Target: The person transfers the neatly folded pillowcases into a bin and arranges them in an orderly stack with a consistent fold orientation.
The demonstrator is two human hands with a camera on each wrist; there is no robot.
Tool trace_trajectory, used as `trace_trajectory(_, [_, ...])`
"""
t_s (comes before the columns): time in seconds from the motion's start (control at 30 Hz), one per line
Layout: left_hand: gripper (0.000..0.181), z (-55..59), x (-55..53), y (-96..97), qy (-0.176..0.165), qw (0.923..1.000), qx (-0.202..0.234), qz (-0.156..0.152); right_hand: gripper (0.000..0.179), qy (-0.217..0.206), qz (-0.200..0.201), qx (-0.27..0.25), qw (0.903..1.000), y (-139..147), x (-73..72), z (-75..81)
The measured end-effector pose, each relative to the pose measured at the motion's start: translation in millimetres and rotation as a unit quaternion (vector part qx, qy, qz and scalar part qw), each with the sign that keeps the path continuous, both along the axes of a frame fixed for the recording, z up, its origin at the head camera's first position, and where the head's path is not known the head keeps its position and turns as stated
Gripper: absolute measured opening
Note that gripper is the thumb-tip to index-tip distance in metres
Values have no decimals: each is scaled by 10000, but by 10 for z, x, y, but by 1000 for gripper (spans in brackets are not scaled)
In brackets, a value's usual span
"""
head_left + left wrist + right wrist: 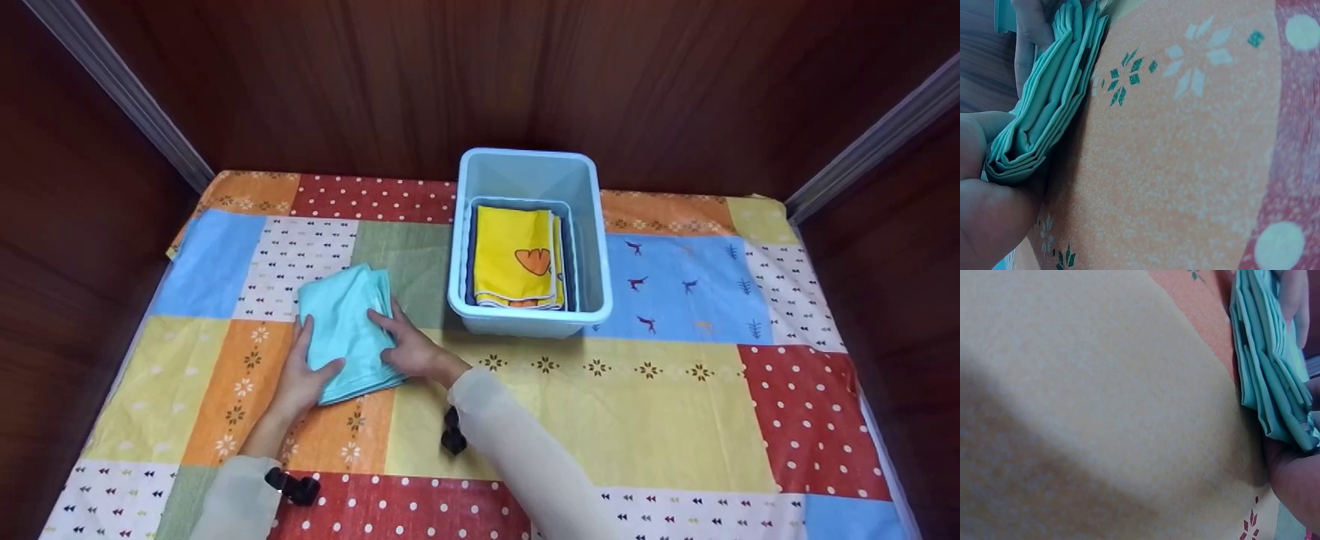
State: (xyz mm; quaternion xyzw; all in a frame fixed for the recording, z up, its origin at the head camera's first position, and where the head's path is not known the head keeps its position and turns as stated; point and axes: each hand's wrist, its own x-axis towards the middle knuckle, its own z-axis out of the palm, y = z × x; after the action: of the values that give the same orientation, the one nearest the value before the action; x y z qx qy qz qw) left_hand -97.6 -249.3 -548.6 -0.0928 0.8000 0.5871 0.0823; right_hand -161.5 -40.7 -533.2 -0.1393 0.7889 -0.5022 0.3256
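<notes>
A folded turquoise cloth (341,322) lies on the left part of the patchwork tablecloth, its many layers showing at the edge in both wrist views. My left hand (301,379) grips its near left corner, thumb on top. On the cloth's right side, my right hand (411,351) holds the edge. In the left wrist view the left hand (994,219) wraps the folded end of the cloth (1039,112). The right wrist view has the right hand (1300,481) at a lower corner of the cloth (1264,360); some fingers are hidden.
A light blue plastic bin (604,247) stands at the back centre, right of the cloth. Inside it lies a folded yellow cloth (510,244) with an orange print, above darker fabric. Dark wood panels (525,82) enclose the back and sides.
</notes>
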Motion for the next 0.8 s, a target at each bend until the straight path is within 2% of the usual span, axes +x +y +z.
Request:
trace_trajectory(0.13, [94, 8, 8, -5, -52, 9999, 91, 64, 77, 42, -55, -20, 10000, -10, 5, 5])
trace_trajectory(0.37, [93, 12, 3, -10, 40, 9997, 206, 155, 78, 127, -189, -382, 9990, -19, 27, 29])
trace_trajectory(0.53, [94, 30, -4, -17, -16, 9995, 271, 184, 76, 58, -214, -267, 9994, -23, 29, 52])
trace_trajectory(0.8, [94, 71, -5, -24, 135, 9991, 375, 138, 76, 152, -260, -176, 9994, -19, 31, 105])
